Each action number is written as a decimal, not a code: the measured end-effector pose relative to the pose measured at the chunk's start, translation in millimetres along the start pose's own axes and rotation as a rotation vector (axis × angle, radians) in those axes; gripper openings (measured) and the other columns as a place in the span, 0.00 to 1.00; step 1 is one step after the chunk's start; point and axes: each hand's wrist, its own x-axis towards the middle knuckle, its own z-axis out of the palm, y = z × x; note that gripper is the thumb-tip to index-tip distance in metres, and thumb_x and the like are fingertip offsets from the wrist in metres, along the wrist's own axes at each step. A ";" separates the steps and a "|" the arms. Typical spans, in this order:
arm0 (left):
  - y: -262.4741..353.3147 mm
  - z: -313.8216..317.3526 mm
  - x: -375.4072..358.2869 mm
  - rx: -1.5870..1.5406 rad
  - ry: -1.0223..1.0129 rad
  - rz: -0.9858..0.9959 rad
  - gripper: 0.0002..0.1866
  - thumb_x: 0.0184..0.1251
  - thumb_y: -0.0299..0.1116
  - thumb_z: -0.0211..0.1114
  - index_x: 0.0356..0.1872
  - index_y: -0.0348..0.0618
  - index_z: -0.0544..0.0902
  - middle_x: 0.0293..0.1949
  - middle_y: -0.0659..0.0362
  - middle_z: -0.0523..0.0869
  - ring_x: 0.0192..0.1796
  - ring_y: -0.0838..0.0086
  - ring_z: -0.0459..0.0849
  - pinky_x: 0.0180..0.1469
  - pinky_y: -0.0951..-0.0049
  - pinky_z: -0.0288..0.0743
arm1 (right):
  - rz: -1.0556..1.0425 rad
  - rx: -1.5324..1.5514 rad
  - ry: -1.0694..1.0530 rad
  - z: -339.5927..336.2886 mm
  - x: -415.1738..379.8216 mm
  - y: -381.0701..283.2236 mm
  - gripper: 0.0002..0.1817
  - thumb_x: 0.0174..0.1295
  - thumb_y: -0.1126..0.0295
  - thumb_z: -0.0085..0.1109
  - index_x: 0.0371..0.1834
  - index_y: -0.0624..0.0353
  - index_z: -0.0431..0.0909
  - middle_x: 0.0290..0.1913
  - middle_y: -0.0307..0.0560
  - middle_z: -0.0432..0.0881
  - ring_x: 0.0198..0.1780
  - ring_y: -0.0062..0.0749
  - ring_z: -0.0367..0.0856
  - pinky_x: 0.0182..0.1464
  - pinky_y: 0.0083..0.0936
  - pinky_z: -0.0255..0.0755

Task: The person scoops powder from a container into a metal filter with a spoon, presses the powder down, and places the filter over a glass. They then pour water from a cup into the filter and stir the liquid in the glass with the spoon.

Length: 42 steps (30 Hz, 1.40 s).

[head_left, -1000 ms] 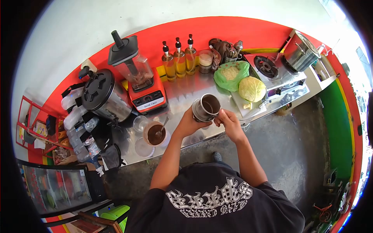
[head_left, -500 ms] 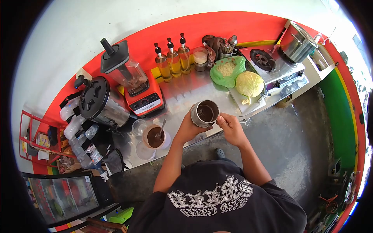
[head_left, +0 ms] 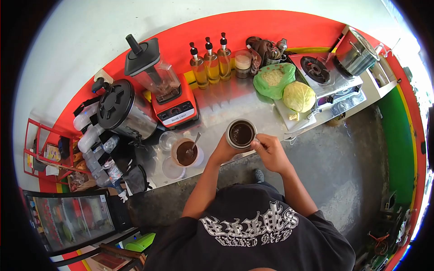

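A metal mug (head_left: pixel 229 141) holding dark brown liquid is in both my hands, above the counter's front edge. My left hand (head_left: pixel 221 152) is wrapped round its left side and underneath. On the other side, my right hand (head_left: pixel 273 155) is closed at the mug's right side, where the handle would be; the fingers hide it. To the left on the counter stands a tub of brown powder (head_left: pixel 184 154) with a spoon (head_left: pixel 195 141) stuck in it. A clear round lid (head_left: pixel 173 169) lies close by, and a clear cup (head_left: pixel 167 140) stands behind.
A red blender (head_left: pixel 174 110), a large lidded steel pot (head_left: pixel 135 118) and several oil bottles (head_left: pixel 211 67) line the back of the steel counter (head_left: pixel 217 110). Farther right are a green bag (head_left: pixel 274 80), a cabbage (head_left: pixel 299 97) and a gas stove (head_left: pixel 323 79) with a steel pot (head_left: pixel 355 56).
The mug has tipped closer to level, and more of the dark liquid's round surface shows. Both hands keep their hold. The whole view has shifted slightly, moving the counter things rightward.
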 end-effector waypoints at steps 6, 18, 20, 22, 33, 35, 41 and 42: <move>0.1 -7.2 -9.4 0.008 -0.020 -0.012 0.42 0.49 0.30 0.91 0.67 0.42 0.78 0.59 0.61 0.87 0.61 0.74 0.84 0.66 0.67 0.79 | 0.078 0.158 -0.037 7.8 2.0 20.6 0.21 0.80 0.62 0.62 0.31 0.68 0.74 0.26 0.46 0.67 0.30 0.27 0.62 0.33 0.32 0.62; -11.2 -16.4 -19.6 -0.105 0.013 -0.120 0.38 0.48 0.25 0.90 0.63 0.43 0.81 0.57 0.62 0.89 0.59 0.75 0.86 0.65 0.66 0.81 | 0.196 0.124 -0.055 15.6 12.6 16.3 0.23 0.81 0.58 0.62 0.32 0.67 0.76 0.27 0.40 0.69 0.33 0.21 0.62 0.35 0.29 0.62; -32.7 -20.4 -22.6 -0.106 0.009 -0.107 0.37 0.49 0.24 0.90 0.63 0.44 0.81 0.56 0.62 0.89 0.58 0.75 0.86 0.64 0.66 0.82 | 0.145 0.115 -0.095 21.2 15.3 12.9 0.23 0.81 0.58 0.62 0.32 0.67 0.77 0.26 0.41 0.69 0.33 0.21 0.62 0.35 0.30 0.62; -38.7 -22.0 -24.2 -0.116 0.022 -0.046 0.35 0.52 0.22 0.88 0.63 0.45 0.82 0.56 0.64 0.89 0.57 0.77 0.86 0.62 0.67 0.83 | 0.016 0.084 -0.185 22.1 19.3 10.0 0.23 0.81 0.58 0.61 0.32 0.68 0.79 0.26 0.42 0.69 0.32 0.20 0.62 0.34 0.31 0.63; -20.8 -28.5 -36.2 -0.180 0.013 -0.173 0.34 0.54 0.19 0.86 0.63 0.47 0.83 0.57 0.65 0.88 0.59 0.74 0.85 0.64 0.67 0.81 | 0.115 0.140 -0.141 34.5 20.1 36.0 0.25 0.80 0.54 0.62 0.34 0.68 0.84 0.20 0.45 0.69 0.26 0.24 0.64 0.30 0.34 0.64; -22.3 -28.2 -37.0 -0.130 0.006 -0.146 0.35 0.53 0.20 0.86 0.64 0.46 0.82 0.57 0.65 0.87 0.60 0.74 0.84 0.65 0.66 0.80 | 0.131 0.134 -0.089 30.8 19.2 35.6 0.24 0.80 0.54 0.62 0.35 0.68 0.84 0.20 0.44 0.67 0.26 0.24 0.63 0.30 0.33 0.63; -3.2 -17.2 -33.4 -0.016 -0.024 -0.125 0.37 0.54 0.20 0.86 0.66 0.46 0.80 0.59 0.63 0.87 0.61 0.74 0.84 0.65 0.66 0.80 | 0.108 0.311 -0.090 21.6 10.0 42.1 0.25 0.80 0.54 0.62 0.35 0.68 0.83 0.22 0.38 0.67 0.29 0.20 0.62 0.31 0.31 0.62; -4.6 -16.0 -33.8 -0.092 0.027 -0.146 0.37 0.54 0.20 0.86 0.66 0.45 0.79 0.59 0.63 0.87 0.62 0.74 0.84 0.65 0.67 0.80 | 0.150 0.262 -0.121 17.8 11.5 35.6 0.25 0.81 0.54 0.62 0.35 0.69 0.83 0.23 0.37 0.68 0.30 0.19 0.62 0.31 0.30 0.62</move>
